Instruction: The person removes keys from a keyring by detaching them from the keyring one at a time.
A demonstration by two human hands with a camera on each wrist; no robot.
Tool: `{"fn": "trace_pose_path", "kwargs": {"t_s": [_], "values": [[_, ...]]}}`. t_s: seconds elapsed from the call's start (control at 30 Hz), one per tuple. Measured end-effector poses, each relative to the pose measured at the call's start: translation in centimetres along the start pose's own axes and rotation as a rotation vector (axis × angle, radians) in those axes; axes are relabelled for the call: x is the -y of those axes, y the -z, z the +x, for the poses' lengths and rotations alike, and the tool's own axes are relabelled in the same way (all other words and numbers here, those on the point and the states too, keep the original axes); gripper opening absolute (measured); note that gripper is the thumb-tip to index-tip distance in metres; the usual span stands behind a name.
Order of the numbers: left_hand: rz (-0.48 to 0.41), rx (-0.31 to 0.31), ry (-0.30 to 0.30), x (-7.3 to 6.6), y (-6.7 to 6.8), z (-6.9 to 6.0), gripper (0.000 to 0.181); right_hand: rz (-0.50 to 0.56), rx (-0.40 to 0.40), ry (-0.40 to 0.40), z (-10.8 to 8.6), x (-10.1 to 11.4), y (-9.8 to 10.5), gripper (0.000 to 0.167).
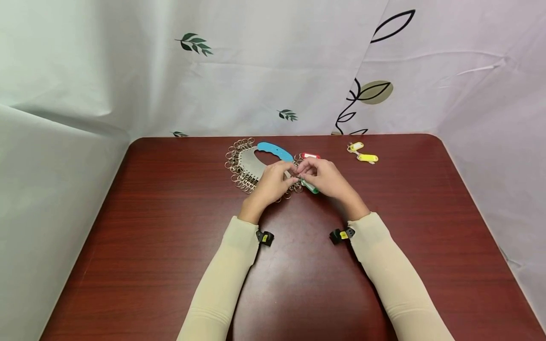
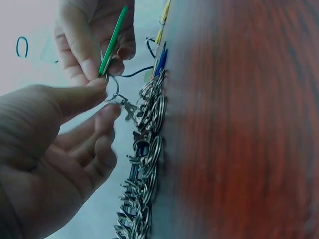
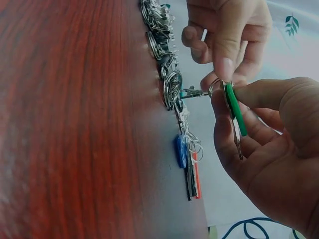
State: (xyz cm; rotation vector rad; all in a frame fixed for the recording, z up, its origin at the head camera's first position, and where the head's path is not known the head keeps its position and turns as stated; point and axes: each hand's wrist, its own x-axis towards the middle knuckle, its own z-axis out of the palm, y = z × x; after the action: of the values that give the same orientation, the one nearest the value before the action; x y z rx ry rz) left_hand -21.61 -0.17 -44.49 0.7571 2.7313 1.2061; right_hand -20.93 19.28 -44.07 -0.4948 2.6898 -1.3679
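Note:
A key ring holder with a grey plate (image 1: pixel 250 161), a blue handle (image 1: pixel 275 150) and many clipped metal rings lies near the table's back edge. Above its right end, my left hand (image 1: pixel 273 182) pinches a split ring (image 2: pixel 115 88) at thumb and fingertips; this ring hangs from one of the holder's clips (image 2: pixel 128 107). Opposite it, my right hand (image 1: pixel 327 181) holds a green key tag (image 3: pixel 236 110) between thumb and fingers, with a metal key (image 3: pixel 237 137) alongside. The tag and key meet the split ring at my fingertips; whether they are threaded on it is hidden.
A red key tag (image 1: pixel 310 156) and a blue key tag (image 3: pixel 180 151) lie at the holder's right end. Farther right, two yellow key tags (image 1: pixel 368 157) with keys rest on the table (image 1: pixel 149 227). A white patterned curtain (image 1: pixel 256 85) hangs behind the table.

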Motion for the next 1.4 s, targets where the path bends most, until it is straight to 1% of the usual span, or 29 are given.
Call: {"fn": "trace_pose_path", "kwargs": {"t_s": [0.13, 0.23, 0.4, 0.53, 0.83, 0.97, 1.2, 1.4], "values": [[-0.041, 0.029, 0.010, 0.23, 0.20, -0.10, 0.008, 0.032, 0.009, -0.005, -0.06, -0.26, 0.06, 0.007], [-0.029, 0.026, 0.011, 0.18, 0.32, -0.15, 0.004, 0.026, -0.006, -0.001, -0.06, -0.30, 0.04, 0.008], [0.034, -0.001, 0.010, 0.16, 0.30, -0.03, 0.006, -0.045, -0.058, 0.015, -0.07, -0.11, -0.12, 0.007], [0.073, -0.020, 0.003, 0.17, 0.24, 0.00, 0.007, -0.068, -0.067, 0.017, -0.15, 0.01, -0.18, 0.006], [0.079, -0.074, -0.010, 0.10, 0.18, -0.10, 0.006, -0.091, -0.045, 0.042, -0.13, -0.07, -0.25, 0.005], [0.087, -0.085, -0.024, 0.05, 0.13, -0.05, 0.008, -0.098, -0.058, 0.065, -0.12, 0.13, -0.29, 0.004], [0.051, -0.097, -0.017, -0.01, 0.10, 0.01, 0.011, -0.110, -0.082, 0.123, -0.19, 0.52, -0.40, 0.006], [0.002, -0.116, 0.011, 0.02, -0.08, -0.01, 0.011, -0.148, -0.106, 0.117, -0.19, 0.29, -0.39, 0.008]]}}
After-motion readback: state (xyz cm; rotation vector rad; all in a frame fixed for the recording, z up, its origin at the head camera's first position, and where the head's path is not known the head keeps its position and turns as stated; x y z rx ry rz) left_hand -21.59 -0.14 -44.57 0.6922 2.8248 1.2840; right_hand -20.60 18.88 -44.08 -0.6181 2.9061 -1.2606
